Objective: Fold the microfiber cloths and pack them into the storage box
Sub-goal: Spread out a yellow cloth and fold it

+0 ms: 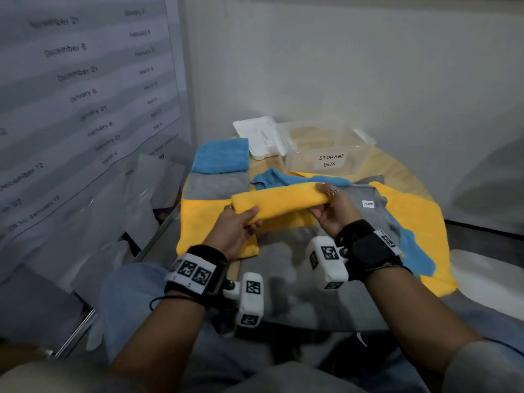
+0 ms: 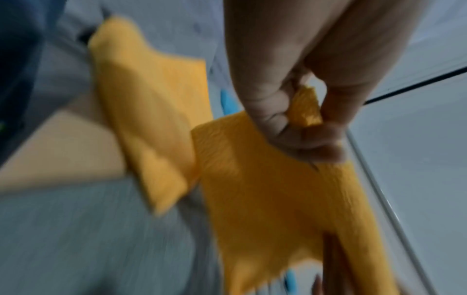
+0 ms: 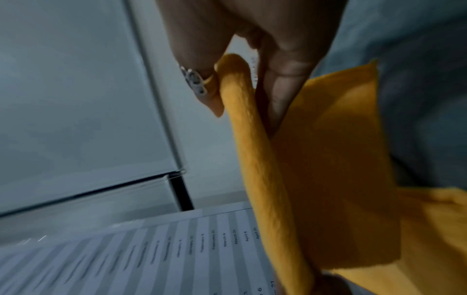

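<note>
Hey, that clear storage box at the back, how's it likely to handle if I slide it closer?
The storage box looks thin-walled, clear plastic with nothing visible inside, so it is probably light and slides easily. It is wide and low, so tipping seems unlikely. Its lid lies beside it, so the walls may flex.

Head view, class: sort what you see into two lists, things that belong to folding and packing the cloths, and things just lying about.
Belongs to the job:
- yellow cloth, held by left hand and right hand
- folded blue cloth
- folded grey cloth
- storage box
- lid
- loose cloths

Lying about:
- date chart on the wall
- plastic sleeves
</note>
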Available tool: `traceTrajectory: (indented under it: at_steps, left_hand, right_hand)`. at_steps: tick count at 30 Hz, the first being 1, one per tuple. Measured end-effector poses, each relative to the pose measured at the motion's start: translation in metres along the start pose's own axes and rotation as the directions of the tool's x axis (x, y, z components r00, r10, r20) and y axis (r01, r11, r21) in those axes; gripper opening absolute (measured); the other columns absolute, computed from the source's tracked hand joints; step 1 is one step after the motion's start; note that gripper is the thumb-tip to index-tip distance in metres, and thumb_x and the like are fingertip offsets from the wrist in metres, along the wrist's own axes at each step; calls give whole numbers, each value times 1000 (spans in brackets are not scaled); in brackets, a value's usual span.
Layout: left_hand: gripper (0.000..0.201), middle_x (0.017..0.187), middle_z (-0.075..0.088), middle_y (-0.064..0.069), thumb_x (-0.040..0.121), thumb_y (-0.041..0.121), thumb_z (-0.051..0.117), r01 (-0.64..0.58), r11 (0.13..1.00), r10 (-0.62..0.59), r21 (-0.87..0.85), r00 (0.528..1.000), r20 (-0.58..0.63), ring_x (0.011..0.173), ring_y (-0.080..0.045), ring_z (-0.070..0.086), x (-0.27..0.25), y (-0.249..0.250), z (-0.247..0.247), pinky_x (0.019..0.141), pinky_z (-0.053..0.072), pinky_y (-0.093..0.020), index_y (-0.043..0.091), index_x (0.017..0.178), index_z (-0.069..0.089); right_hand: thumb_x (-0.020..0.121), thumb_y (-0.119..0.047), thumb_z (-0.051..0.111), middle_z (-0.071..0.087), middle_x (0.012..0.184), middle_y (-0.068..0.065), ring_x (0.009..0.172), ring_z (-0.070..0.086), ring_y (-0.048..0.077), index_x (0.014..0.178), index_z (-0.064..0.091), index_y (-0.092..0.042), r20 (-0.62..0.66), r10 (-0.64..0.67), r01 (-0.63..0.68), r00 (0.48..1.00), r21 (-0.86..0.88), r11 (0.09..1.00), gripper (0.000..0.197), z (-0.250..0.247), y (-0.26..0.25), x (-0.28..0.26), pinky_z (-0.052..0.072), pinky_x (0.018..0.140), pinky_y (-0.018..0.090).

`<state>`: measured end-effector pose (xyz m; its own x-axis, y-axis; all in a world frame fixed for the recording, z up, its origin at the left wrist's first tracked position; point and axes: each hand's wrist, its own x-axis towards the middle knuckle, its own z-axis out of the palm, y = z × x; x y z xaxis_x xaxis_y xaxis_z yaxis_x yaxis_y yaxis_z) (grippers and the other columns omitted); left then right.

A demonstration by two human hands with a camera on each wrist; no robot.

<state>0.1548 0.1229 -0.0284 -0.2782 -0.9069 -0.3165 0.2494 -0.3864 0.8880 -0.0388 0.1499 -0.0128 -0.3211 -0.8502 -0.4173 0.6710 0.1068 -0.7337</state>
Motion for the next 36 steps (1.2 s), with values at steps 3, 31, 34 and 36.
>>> traceTrajectory:
  at_steps: [3,31,34,36]
  left_hand:
    - [10,94,57,-7,94,14,54,32,985,-26,171,999,-35,74,-16,61,12,34,-31,56,53,-21,10,102,50]
    - [63,151,25,-15,92,-8,38,80,526,70,847,988,-137,133,-32,33,50,-17,-142,104,32,-32,17,148,23]
    - [67,154,13,-15,91,-4,41,167,385,-66,908,986,-153,137,-34,26,48,-28,-149,111,30,-39,20,149,16]
    - [70,157,-2,-12,91,2,40,244,211,-63,946,970,-236,142,-36,11,46,-31,-145,114,24,-42,24,150,11]
  right_hand:
    - [93,-12,54,62,75,8,57,65,18,97,54,-6,-51,152,-158,987,-149,976,7,16,12,14,56,48,25]
    - [89,-2,56,28,150,12,138,30,29,141,39,-6,268,17,248,963,-911,329,55,29,142,49,21,117,34]
    - [89,-5,57,32,147,13,135,35,29,141,39,-8,251,36,231,967,-931,283,56,23,147,44,26,115,33]
    - [90,-12,57,32,144,13,130,39,29,139,43,-11,234,4,227,972,-947,229,52,22,146,41,30,112,30]
